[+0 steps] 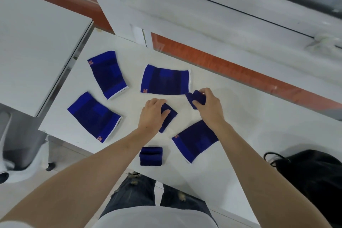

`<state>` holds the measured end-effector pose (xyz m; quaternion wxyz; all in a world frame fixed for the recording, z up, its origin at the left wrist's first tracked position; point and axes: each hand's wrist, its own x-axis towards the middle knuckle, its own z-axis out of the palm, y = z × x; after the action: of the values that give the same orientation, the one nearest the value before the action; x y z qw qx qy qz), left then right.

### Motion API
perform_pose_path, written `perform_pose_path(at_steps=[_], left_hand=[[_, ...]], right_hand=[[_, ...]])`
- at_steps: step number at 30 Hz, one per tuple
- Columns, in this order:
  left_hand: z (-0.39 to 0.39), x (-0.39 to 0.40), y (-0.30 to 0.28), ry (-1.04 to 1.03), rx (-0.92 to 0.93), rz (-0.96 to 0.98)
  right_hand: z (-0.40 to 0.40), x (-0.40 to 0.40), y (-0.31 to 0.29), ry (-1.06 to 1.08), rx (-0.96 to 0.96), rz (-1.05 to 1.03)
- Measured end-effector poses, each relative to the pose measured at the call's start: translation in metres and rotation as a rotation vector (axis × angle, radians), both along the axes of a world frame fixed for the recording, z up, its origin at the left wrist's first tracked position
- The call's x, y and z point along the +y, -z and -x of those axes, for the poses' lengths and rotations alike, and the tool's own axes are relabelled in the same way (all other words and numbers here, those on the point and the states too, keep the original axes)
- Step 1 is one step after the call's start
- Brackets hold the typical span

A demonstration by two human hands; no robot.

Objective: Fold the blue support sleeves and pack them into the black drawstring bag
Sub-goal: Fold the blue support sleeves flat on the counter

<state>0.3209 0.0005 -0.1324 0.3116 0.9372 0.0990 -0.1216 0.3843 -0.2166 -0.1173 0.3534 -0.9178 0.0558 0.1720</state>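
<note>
Nearest us, at the near edge of the white bench (231, 109), sits a folded sleeve (151, 156), a compact dark-blue bundle lying apart from both hands. Just beyond it our left hand (154, 114) presses down on a second folded sleeve (167, 116), fingers curled over its top and thumb on the cloth, so the hand is closed on that piece. Our right hand (209, 104) pinches a third small bundle (195, 99) between thumb and fingers, lifted slightly off the bench.

Four flat sleeves wait unfolded: one at far left (107, 74), one at near left (94, 116), one at far centre (165, 79), and one (195, 140) lying partly under our right forearm.

The black drawstring bag (314, 177) rests at the near right, well apart from the bundles. We judge the right hand the nearer one to it; packing means carrying the bundles rightward and toward us.
</note>
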Motion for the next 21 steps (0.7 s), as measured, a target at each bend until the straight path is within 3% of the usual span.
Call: perform_pose_path(at_steps=[4,6,13,17,21], left_hand=[[-0.004,-0.005,-0.012,-0.224,0.182,0.532],[-0.004,-0.002,-0.015,-0.251,0.193,0.623],[0.016,0.023,-0.013,-0.351,0.189,0.671],[0.037,0.042,0.003,-0.444,0.254,0.535],[0.052,0.048,0.012,-0.511,0.27,0.532]], right_hand=[[0.016,0.012,-0.028,-0.006,0.037,-0.254],[0.023,0.022,-0.035,-0.038,0.065,-0.319],[0.04,0.049,-0.022,-0.04,0.142,-0.445],[0.042,0.056,-0.005,0.037,0.175,-0.349],[0.043,0.069,0.013,0.083,0.127,-0.267]])
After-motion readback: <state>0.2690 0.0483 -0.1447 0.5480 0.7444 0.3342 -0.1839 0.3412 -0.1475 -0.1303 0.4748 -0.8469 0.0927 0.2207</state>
